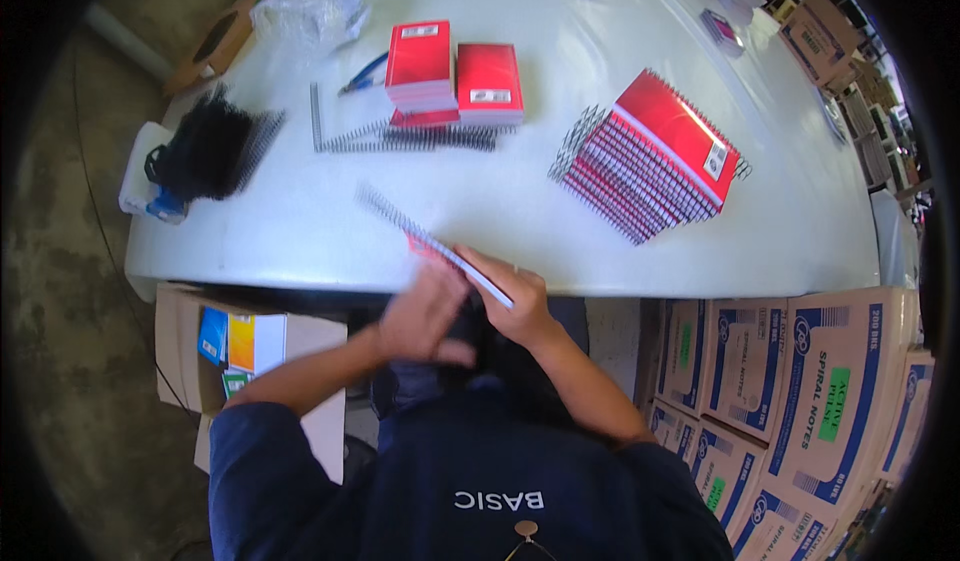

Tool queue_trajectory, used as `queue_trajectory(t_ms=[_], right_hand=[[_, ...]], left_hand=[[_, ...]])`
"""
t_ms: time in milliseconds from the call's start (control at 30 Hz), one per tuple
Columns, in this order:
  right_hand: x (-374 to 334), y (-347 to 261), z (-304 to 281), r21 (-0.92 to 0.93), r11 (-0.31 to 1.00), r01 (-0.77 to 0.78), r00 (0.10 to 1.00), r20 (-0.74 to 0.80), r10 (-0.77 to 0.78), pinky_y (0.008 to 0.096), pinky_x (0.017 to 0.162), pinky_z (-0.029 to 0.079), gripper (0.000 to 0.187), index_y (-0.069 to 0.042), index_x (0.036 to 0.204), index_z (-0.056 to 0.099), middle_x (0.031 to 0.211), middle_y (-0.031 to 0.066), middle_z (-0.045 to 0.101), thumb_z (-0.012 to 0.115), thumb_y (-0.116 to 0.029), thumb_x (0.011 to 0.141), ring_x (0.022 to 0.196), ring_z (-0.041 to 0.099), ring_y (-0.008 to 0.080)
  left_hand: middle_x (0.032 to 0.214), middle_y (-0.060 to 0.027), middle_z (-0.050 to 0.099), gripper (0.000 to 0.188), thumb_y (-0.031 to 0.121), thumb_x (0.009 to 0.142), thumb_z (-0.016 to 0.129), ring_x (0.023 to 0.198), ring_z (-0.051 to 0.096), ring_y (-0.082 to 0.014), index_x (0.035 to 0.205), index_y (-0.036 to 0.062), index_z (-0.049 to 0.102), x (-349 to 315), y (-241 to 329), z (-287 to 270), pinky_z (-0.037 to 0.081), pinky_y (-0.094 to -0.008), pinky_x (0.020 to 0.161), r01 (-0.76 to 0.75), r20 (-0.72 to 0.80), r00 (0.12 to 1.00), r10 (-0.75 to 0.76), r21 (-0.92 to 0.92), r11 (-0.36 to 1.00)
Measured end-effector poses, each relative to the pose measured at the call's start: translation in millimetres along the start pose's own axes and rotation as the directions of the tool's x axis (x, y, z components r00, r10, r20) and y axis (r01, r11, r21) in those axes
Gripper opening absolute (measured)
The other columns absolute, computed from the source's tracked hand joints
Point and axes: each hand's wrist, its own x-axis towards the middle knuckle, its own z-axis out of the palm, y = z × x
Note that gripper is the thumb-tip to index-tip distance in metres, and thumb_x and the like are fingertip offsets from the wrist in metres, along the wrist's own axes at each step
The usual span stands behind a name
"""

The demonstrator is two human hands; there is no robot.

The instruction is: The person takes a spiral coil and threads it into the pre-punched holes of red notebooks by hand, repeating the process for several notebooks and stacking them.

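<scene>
The right hand (520,306) is curling its fingers (500,273) closed around a red spiral notebook (440,251) at the near edge of the white table (560,221). Its wire coil (395,216) is sticking out beyond those fingertips. The left hand (425,316) is blurring just beside it; its grip cannot be told.

Two hands worked at the table's near edge, the left hand (425,316) and the right hand (520,306), with one red notebook (455,256) between them. Two short stacks of red pads (452,81) stood side by side. One fanned stack of red spiral notebooks (655,156) lay apart; its copies were too many to count. One blue-handled pliers (362,74) lay beyond.
</scene>
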Motion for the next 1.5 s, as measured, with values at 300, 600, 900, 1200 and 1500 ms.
queue_trajectory(t_ms=[300,600,900,1200,1500], right_hand=[[-0.7,3.4,1.0,0.066,0.976,-0.205,0.979,-0.005,0.206,0.0365,0.085,0.050,0.058,-0.004,0.131,0.047,0.116,0.0181,0.060,0.059,0.006,0.075,0.103,0.061,0.0323],[3.1,8.0,-0.7,0.136,0.981,-0.141,0.990,0.050,0.135,0.0378,0.080,0.049,0.072,-0.008,0.144,0.025,0.120,0.0176,0.057,0.058,-0.001,0.080,0.096,0.060,0.0383],[12.1,4.3,-5.9,0.231,0.940,-0.253,0.968,0.054,0.247,0.0359,0.085,0.048,0.084,-0.012,0.147,0.007,0.105,0.0152,0.065,0.063,-0.017,0.085,0.099,0.063,0.0311],[17.8,18.9,-14.5,0.309,0.816,-0.489,0.872,0.155,0.464,0.0359,0.078,0.049,0.088,-0.012,0.147,0.001,0.090,0.0172,0.065,0.061,-0.005,0.083,0.091,0.065,0.0287],[21.3,11.1,-15.0,0.175,0.845,-0.505,0.863,0.105,0.494,0.0366,0.074,0.049,0.079,-0.013,0.147,0.015,0.081,0.0178,0.061,0.060,-0.003,0.082,0.080,0.064,0.0280]], left_hand=[[0.136,-0.0365,0.030,0.102,0.077,0.074,0.045,0.132,0.030,-0.0429,0.133,-0.0059,0.039,16.8,13.7,-1.0,0.034,-0.0549,0.099,-0.057,-0.089,0.994,0.058,0.020,0.998],[0.147,-0.0269,0.019,0.104,0.082,0.071,0.041,0.133,0.016,-0.0532,0.142,0.0082,0.029,41.4,8.8,-5.3,0.013,-0.0681,0.101,0.064,-0.230,0.973,-0.031,0.135,0.989],[0.138,-0.0285,0.032,0.087,0.065,0.080,0.049,0.126,0.033,-0.0474,0.135,-0.0008,0.038,46.2,38.1,-11.1,0.020,-0.0618,0.102,-0.016,-0.038,0.999,0.021,0.118,0.993],[0.080,-0.0017,0.059,0.024,0.019,0.068,0.073,0.081,0.057,-0.0202,0.089,0.0122,0.063,130.7,27.9,-82.0,0.036,-0.0359,0.080,0.138,0.070,0.987,-0.141,0.057,0.989],[0.079,-0.0031,0.062,0.019,0.018,0.071,0.072,0.078,0.057,-0.0209,0.086,0.0102,0.064,136.9,28.5,-87.5,0.036,-0.0351,0.075,0.122,0.123,0.983,-0.138,0.130,0.984]])
